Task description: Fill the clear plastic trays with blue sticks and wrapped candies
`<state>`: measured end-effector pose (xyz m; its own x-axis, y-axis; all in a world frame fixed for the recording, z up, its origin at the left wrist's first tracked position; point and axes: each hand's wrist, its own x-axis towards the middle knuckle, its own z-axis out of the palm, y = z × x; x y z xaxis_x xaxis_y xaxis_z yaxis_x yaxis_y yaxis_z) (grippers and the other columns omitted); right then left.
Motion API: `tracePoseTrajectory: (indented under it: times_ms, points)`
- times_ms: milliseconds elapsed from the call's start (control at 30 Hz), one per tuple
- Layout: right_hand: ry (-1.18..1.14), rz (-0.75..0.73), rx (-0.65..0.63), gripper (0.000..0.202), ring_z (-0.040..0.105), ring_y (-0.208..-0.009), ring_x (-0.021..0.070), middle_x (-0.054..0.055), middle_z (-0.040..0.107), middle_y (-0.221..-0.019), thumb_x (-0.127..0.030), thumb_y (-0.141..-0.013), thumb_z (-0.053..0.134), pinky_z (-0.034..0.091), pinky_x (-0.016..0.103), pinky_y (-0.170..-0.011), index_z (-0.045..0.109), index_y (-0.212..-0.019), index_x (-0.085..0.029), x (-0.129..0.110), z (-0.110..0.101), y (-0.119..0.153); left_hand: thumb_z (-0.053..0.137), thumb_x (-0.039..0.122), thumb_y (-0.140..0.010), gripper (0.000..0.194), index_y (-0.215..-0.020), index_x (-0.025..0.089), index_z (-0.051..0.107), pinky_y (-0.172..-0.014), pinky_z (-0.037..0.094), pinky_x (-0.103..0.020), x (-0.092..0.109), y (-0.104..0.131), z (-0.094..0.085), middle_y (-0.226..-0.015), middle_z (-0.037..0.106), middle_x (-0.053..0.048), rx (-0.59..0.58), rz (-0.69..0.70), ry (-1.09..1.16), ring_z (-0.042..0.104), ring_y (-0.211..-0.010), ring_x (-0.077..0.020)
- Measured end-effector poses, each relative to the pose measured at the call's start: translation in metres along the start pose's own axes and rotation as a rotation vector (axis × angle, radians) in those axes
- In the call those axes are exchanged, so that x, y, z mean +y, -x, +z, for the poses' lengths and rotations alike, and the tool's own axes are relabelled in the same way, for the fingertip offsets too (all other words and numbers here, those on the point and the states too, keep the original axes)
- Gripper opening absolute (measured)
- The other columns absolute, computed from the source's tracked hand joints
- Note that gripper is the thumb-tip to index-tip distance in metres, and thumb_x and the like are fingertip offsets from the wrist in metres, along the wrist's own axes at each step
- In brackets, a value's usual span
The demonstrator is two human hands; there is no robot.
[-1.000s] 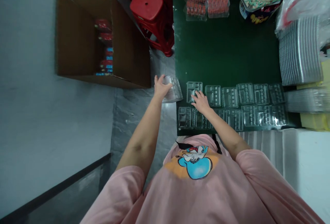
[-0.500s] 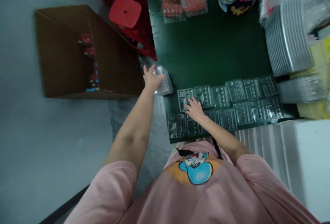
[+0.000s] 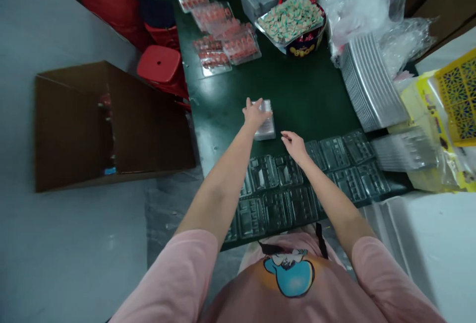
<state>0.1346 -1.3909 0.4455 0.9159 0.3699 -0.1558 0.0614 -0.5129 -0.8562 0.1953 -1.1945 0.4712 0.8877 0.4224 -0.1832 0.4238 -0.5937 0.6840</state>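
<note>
My left hand (image 3: 254, 114) grips a stack of clear plastic blister trays (image 3: 266, 128) from above, thumb and fingers spread across its top. To the right of the stack, my right hand (image 3: 295, 146) hovers with its fingers half bent and slightly apart; I see nothing in them. Below both hands, clear moulded trays (image 3: 263, 173) lie in two rows along the near edge of the dark green table (image 3: 297, 97). My forearms cover some of the trays.
Packs of reddish pieces (image 3: 241, 45) lie at the back left. A tray of small green and pale pieces (image 3: 292, 19) rests on a round tub (image 3: 307, 47). Tall nested trays (image 3: 372, 82) lean at right, near a yellow basket (image 3: 459, 97). Left stand a cardboard box (image 3: 148, 119) and red stool (image 3: 159, 65).
My left hand has brought the tray stack from the table's left edge rightward onto the tabletop. My right hand has lifted off the laid-out trays. The view has shifted.
</note>
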Motion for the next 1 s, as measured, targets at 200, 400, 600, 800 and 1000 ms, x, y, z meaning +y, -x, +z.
tracePoseTrajectory:
  times_ms: [200, 400, 600, 800, 1000]
  points:
    - [-0.315, 0.201, 0.024, 0.027, 0.065, -0.082, 0.0142, 0.003, 0.072, -0.091, -0.033, -0.085, 0.055, 0.051, 0.026, -0.076, 0.07, -0.102, -0.018, 0.021, -0.021, -0.073, 0.079, 0.037, -0.067, 0.083, -0.142, 0.022, 0.047, -0.117, 0.023, -0.051, 0.035, 0.003, 0.031, -0.163, 0.012, -0.015, -0.041, -0.092, -0.099, 0.017, -0.147, -0.0407]
    - [-0.653, 0.414, -0.133, 0.015, 0.051, -0.057, 0.0073, -0.005, 0.058, -0.06, -0.031, -0.072, 0.069, 0.041, 0.018, -0.057, 0.064, -0.074, -0.016, 0.017, -0.028, -0.093, 0.081, 0.041, -0.065, 0.088, -0.143, 0.03, 0.044, -0.115, 0.028, -0.05, 0.033, 0.002, 0.033, -0.164, 0.007, -0.01, -0.065, -0.147, -0.075, 0.018, -0.147, -0.04]
    - [-0.635, 0.447, -0.2, 0.015, 0.042, -0.049, 0.0062, -0.007, 0.05, -0.053, -0.028, -0.074, 0.066, 0.035, 0.018, -0.051, 0.057, -0.067, -0.018, 0.016, -0.027, -0.099, 0.081, 0.039, -0.064, 0.089, -0.144, 0.029, 0.043, -0.114, 0.029, -0.052, 0.032, 0.0, 0.033, -0.164, 0.004, -0.01, -0.079, -0.153, -0.072, 0.018, -0.146, -0.0421]
    - [-0.331, 0.3, -0.097, 0.016, 0.05, -0.059, 0.0115, -0.003, 0.054, -0.06, -0.03, -0.081, 0.052, 0.043, 0.022, -0.057, 0.061, -0.073, -0.02, 0.025, -0.014, -0.1, 0.081, 0.04, -0.062, 0.09, -0.143, 0.032, 0.043, -0.111, 0.027, -0.064, 0.039, 0.004, 0.034, -0.165, 0.002, -0.007, -0.053, -0.177, -0.069, 0.017, -0.145, -0.0465]
    - [-0.315, 0.414, 0.051, 0.017, 0.051, -0.059, 0.0107, -0.002, 0.055, -0.066, -0.026, -0.081, 0.044, 0.044, 0.021, -0.057, 0.059, -0.078, -0.018, 0.053, -0.037, -0.104, 0.078, 0.035, -0.063, 0.087, -0.142, 0.034, 0.043, -0.107, 0.027, -0.071, 0.041, 0.006, 0.035, -0.165, 0.001, -0.007, -0.044, -0.189, -0.079, 0.019, -0.143, -0.0479]
